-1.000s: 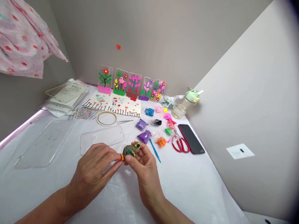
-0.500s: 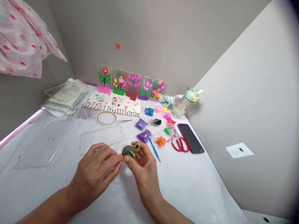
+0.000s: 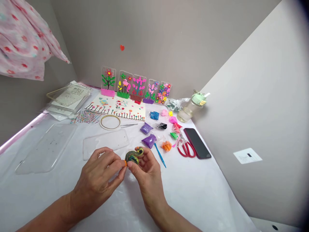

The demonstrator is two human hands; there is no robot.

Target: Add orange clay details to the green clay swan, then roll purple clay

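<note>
- In the lower middle of the frame, the right hand (image 3: 147, 174) is closing thumb and fingers on the clay figure (image 3: 133, 155), keeping it at the fingertips, just above the white table (image 3: 193, 193).
- The left hand (image 3: 96, 180) is pinching an orange piece (image 3: 125, 163) against the figure's lower left end.
- The figure is looking soft and light, easy to dent; taking it by the thick coiled body seems safer than by the thin neck.
- Just beyond, a clear case (image 3: 106, 143) is lying to the left and a blue tool (image 3: 159, 155) to the right.
- At the upper middle, decorated cases (image 3: 135, 87) are standing against the wall.

Red scissors (image 3: 185, 149) beside dark phone (image 3: 197, 143)
</note>
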